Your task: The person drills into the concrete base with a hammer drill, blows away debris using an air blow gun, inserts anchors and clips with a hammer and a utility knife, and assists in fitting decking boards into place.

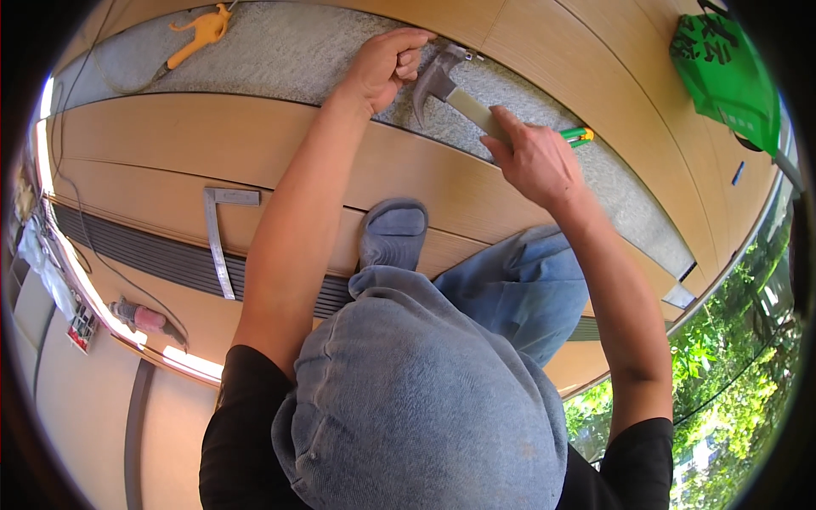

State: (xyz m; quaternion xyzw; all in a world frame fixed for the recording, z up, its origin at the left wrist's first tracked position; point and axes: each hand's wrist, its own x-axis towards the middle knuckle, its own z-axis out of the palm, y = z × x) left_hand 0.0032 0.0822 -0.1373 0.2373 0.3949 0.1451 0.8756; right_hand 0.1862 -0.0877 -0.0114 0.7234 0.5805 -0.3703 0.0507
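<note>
My right hand is wrapped round the handle of a claw hammer. The dark head of the hammer lies close to the edge of the far wood-coloured plank, beside a small shiny metal piece. To the left of the hammer head, my left hand is closed, its index finger reaching to the plank's edge. Whatever its fingertips may hold is hidden. Between the planks runs a strip of grey, rough base. A green and yellow utility knife lies just beyond my right hand, partly covered by it.
An orange tool with a cord lies at the far left. A metal square rests on the near planks, left of my shoe. A corded power tool lies lower left. A green bag and a blue pen-like stick are at right.
</note>
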